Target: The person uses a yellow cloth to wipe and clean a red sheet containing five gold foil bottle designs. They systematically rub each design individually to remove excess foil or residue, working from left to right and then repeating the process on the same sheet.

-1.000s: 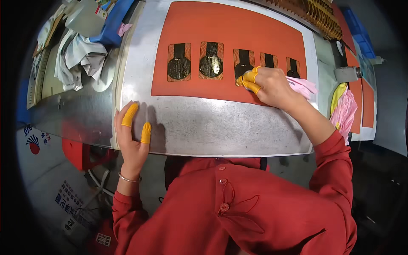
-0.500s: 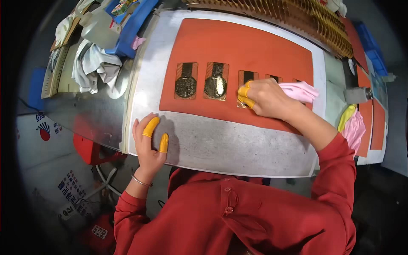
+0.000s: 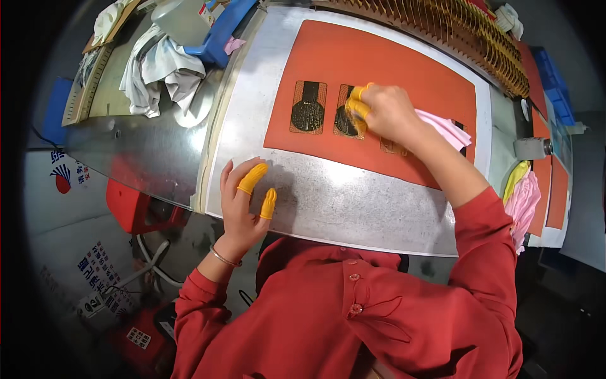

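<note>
A row of small rectangular plates, each with a gold patterned border and a dark round shape under a dark band, lies on an orange-red mat. The leftmost plate is in full view. My right hand, with yellow finger cots on its fingertips, presses on the second plate and hides part of it. A pink cloth trails from under this hand, which is closed on it. It covers some of the plates at the right. My left hand, also in finger cots, is open with fingers apart by the worktop's front left edge.
The orange-red mat lies on a grey metal worktop. Far off stands a long rack of gold pieces. White cloths and a blue bin are at the left; a bottle and pink cloths at the right.
My right hand has moved left from the third plate to the second, the pink cloth trailing along. The whole view has shifted a little; my left hand keeps its open pose.
</note>
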The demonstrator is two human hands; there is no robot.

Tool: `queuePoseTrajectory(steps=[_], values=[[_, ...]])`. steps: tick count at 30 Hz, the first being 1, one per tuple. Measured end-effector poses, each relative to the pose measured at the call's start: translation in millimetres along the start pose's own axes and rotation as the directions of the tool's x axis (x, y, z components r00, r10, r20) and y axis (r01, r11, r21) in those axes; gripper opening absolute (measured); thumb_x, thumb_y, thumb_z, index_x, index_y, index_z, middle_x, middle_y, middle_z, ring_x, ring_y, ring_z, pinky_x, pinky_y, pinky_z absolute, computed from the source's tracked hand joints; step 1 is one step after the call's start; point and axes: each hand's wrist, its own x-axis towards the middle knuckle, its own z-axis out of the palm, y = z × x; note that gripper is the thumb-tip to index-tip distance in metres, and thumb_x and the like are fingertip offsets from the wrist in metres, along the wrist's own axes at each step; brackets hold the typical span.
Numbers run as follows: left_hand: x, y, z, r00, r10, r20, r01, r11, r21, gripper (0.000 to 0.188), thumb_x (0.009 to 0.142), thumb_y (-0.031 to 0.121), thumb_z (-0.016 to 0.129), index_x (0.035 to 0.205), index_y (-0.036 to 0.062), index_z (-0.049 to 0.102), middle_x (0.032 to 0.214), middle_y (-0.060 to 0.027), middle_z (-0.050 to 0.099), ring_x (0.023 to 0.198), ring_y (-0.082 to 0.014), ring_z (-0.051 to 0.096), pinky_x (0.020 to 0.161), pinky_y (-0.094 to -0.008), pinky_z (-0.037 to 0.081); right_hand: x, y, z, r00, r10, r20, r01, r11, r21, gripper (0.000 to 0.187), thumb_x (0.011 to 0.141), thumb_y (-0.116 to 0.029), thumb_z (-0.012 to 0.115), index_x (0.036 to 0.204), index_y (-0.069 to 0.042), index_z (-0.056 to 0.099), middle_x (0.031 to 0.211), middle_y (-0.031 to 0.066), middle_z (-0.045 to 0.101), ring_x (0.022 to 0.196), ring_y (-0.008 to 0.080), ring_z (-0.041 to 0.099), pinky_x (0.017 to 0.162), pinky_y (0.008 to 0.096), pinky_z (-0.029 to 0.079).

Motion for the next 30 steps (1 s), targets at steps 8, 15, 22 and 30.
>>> queuePoseTrajectory(steps=[8,15,22,30], values=[[-7,-7,1,0.998,0.050,-0.028,-0.052,0.995,-0.085,0.036,0.074,0.007,0.064,0.108,0.0008,0.056,0.112,-0.0129,0.058,0.107,-0.0278,0.054,0.103,-0.0491,0.027,12,-7,9,0.996,-0.070,0.050,0.074,0.994,-0.076,0.010,0.076,-0.016,0.066,0.081,-0.009,0.063,0.072,0.0130,0.061,0.064,0.0318,0.060,0.057,0.0422,0.048],[-10,-8,-3,0.999,0.010,-0.031,-0.013,0.995,-0.098,0.030,0.078,0.008,0.060,0.108,0.0018,0.056,0.112,-0.0134,0.058,0.105,-0.0295,0.056,0.103,-0.0484,0.029,-6,-29,9,0.973,-0.226,0.050,0.222,0.972,0.076,0.010,0.076,-0.017,0.064,0.076,-0.007,0.061,0.067,0.0130,0.060,0.060,0.0295,0.059,0.056,0.0414,0.047],[-10,-7,-3,0.998,0.019,-0.060,-0.027,0.990,-0.136,0.030,0.078,0.006,0.060,0.107,0.0018,0.056,0.111,-0.0136,0.058,0.104,-0.0299,0.056,0.101,-0.0479,0.032,-18,-29,9,0.980,-0.189,0.059,0.187,0.982,0.035,0.010,0.077,-0.015,0.063,0.080,-0.005,0.065,0.068,0.0131,0.061,0.061,0.0305,0.060,0.054,0.0420,0.048],[-9,-9,-2,0.998,0.040,-0.051,-0.047,0.990,-0.134,0.032,0.076,0.004,0.060,0.108,0.0010,0.056,0.111,-0.0145,0.058,0.105,-0.0314,0.055,0.100,-0.0482,0.033,-25,-30,0,0.987,-0.147,0.069,0.141,0.986,0.085,0.014,0.074,-0.013,0.064,0.069,0.000,0.062,0.072,0.0163,0.061,0.062,0.0335,0.060,0.056,0.0431,0.048]])
